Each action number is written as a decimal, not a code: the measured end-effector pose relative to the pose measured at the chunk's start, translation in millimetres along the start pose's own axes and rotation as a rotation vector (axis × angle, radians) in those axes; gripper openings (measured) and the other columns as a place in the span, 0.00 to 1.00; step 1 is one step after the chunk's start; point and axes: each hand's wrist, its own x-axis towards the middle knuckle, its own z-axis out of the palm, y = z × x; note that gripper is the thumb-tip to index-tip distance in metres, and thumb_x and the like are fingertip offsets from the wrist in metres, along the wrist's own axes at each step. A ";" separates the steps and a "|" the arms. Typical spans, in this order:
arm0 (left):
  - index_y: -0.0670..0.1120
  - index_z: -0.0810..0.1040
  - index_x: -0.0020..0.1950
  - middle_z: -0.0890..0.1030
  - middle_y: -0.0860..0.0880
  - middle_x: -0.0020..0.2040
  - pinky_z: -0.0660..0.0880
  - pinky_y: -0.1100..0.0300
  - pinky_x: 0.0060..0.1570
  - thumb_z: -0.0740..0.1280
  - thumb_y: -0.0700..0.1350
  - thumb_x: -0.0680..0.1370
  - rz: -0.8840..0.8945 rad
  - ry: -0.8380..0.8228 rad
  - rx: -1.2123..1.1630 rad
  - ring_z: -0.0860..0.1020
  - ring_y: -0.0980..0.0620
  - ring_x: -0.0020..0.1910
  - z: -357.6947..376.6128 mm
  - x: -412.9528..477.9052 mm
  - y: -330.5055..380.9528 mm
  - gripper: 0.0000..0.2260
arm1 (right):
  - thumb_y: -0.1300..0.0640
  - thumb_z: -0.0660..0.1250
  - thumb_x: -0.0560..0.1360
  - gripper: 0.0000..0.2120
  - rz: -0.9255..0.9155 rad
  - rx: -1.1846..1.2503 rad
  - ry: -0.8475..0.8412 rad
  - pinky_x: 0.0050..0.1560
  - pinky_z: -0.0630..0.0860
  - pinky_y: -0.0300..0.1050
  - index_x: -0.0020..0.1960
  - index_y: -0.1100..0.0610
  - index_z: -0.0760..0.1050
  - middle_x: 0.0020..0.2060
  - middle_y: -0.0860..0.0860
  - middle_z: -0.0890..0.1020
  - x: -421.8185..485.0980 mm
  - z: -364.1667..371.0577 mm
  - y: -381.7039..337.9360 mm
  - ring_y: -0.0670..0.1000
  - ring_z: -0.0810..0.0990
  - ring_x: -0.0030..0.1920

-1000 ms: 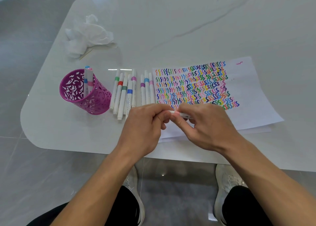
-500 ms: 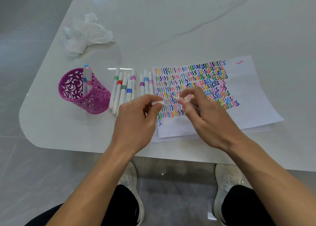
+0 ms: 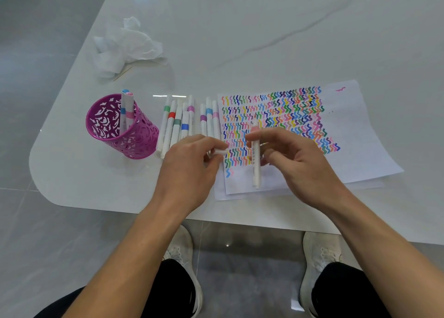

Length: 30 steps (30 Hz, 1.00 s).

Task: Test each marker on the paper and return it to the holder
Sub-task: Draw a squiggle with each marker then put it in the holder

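My right hand (image 3: 296, 163) pinches a white marker with a pink band (image 3: 255, 159), held nearly upright over the lower left of the paper (image 3: 348, 135). Pinched in my left hand (image 3: 189, 166), just left of the marker, is its white cap (image 3: 220, 151). Rows of coloured squiggles cover most of the paper. A magenta perforated holder (image 3: 122, 127) stands at the left with two markers in it (image 3: 126, 111). Several capped markers (image 3: 189, 123) lie in a row between the holder and the paper.
A crumpled white tissue (image 3: 125, 46) lies at the back left of the white marble table (image 3: 264, 29). The table's rounded front edge runs just under my wrists. My knees and white shoes show below it.
My hands have pulled apart: the cap came off in my left hand. The right hand has turned the marker from lying across to nearly upright over the paper.
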 end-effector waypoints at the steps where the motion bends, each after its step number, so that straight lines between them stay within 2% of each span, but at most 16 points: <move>1: 0.55 0.82 0.59 0.77 0.60 0.48 0.62 0.81 0.37 0.71 0.49 0.78 -0.001 0.001 0.004 0.73 0.68 0.40 0.1 0.0 -0.8 0.10 | 0.72 0.64 0.80 0.22 -0.008 -0.028 -0.009 0.55 0.82 0.44 0.58 0.46 0.83 0.59 0.47 0.85 -0.1 0.0 1.2 0.50 0.85 0.55; 3: 0.55 0.82 0.58 0.77 0.60 0.47 0.62 0.80 0.39 0.71 0.49 0.78 -0.001 0.000 0.002 0.73 0.67 0.40 -0.2 -0.4 -2.2 0.09 | 0.70 0.70 0.78 0.19 -0.014 -0.073 -0.024 0.55 0.83 0.46 0.59 0.47 0.82 0.53 0.48 0.85 -0.2 1.1 2.6 0.50 0.85 0.52; 6: 0.55 0.83 0.58 0.76 0.61 0.47 0.62 0.79 0.40 0.71 0.50 0.78 -0.002 -0.010 0.004 0.74 0.66 0.40 0.1 -1.4 -4.1 0.09 | 0.58 0.78 0.75 0.15 -0.016 -0.119 -0.034 0.49 0.83 0.49 0.57 0.46 0.80 0.47 0.49 0.82 -1.1 5.1 3.6 0.52 0.83 0.48; 10: 0.55 0.84 0.56 0.76 0.61 0.45 0.63 0.78 0.38 0.71 0.50 0.78 0.006 -0.033 0.016 0.74 0.65 0.39 2.0 -1.8 -5.7 0.08 | 0.48 0.71 0.80 0.05 -0.017 -0.145 -0.034 0.40 0.77 0.45 0.54 0.43 0.76 0.40 0.47 0.79 -6.4 11.2 3.5 0.50 0.79 0.40; 12: 0.54 0.84 0.57 0.76 0.60 0.45 0.65 0.76 0.40 0.71 0.49 0.78 0.023 -0.045 0.029 0.74 0.61 0.40 4.8 -1.9 -6.2 0.09 | 0.48 0.68 0.82 0.04 -0.002 -0.136 0.005 0.37 0.77 0.50 0.50 0.46 0.75 0.37 0.49 0.81 -8.6 13.2 3.3 0.54 0.79 0.36; 15: 0.53 0.84 0.59 0.79 0.58 0.47 0.73 0.68 0.46 0.73 0.50 0.76 0.036 -0.060 0.060 0.75 0.58 0.44 10.0 -3.1 -7.3 0.11 | 0.54 0.68 0.83 0.05 0.039 -0.050 0.041 0.30 0.74 0.40 0.48 0.49 0.75 0.34 0.51 0.85 -10.5 17.4 5.2 0.54 0.80 0.28; 17: 0.52 0.84 0.59 0.80 0.56 0.49 0.76 0.63 0.48 0.74 0.51 0.75 0.046 -0.059 0.077 0.76 0.57 0.45 13.0 -3.6 -8.7 0.13 | 0.56 0.69 0.81 0.05 0.061 -0.014 0.061 0.27 0.73 0.40 0.49 0.50 0.73 0.33 0.52 0.85 -12.0 21.2 6.9 0.55 0.80 0.26; 20: 0.52 0.84 0.58 0.80 0.56 0.48 0.75 0.62 0.47 0.75 0.51 0.74 0.066 -0.053 0.100 0.75 0.57 0.45 16.2 -3.5 -10.1 0.13 | 0.56 0.70 0.76 0.06 0.089 0.001 0.096 0.25 0.76 0.44 0.45 0.53 0.72 0.31 0.53 0.85 -14.6 26.9 11.2 0.55 0.82 0.25; 23: 0.53 0.84 0.55 0.80 0.56 0.46 0.74 0.62 0.44 0.75 0.51 0.74 0.080 -0.041 0.118 0.74 0.58 0.44 18.6 -3.6 -9.3 0.10 | 0.59 0.72 0.76 0.09 0.099 0.019 0.118 0.26 0.79 0.49 0.44 0.58 0.71 0.30 0.55 0.84 -14.7 30.7 15.5 0.57 0.83 0.26; 30: 0.51 0.85 0.53 0.81 0.55 0.45 0.72 0.64 0.43 0.76 0.50 0.73 0.085 -0.020 0.127 0.73 0.58 0.42 22.2 -3.0 -10.0 0.10 | 0.56 0.73 0.76 0.13 0.061 -0.050 0.113 0.29 0.83 0.53 0.42 0.55 0.69 0.30 0.54 0.84 -15.1 34.8 21.3 0.54 0.85 0.28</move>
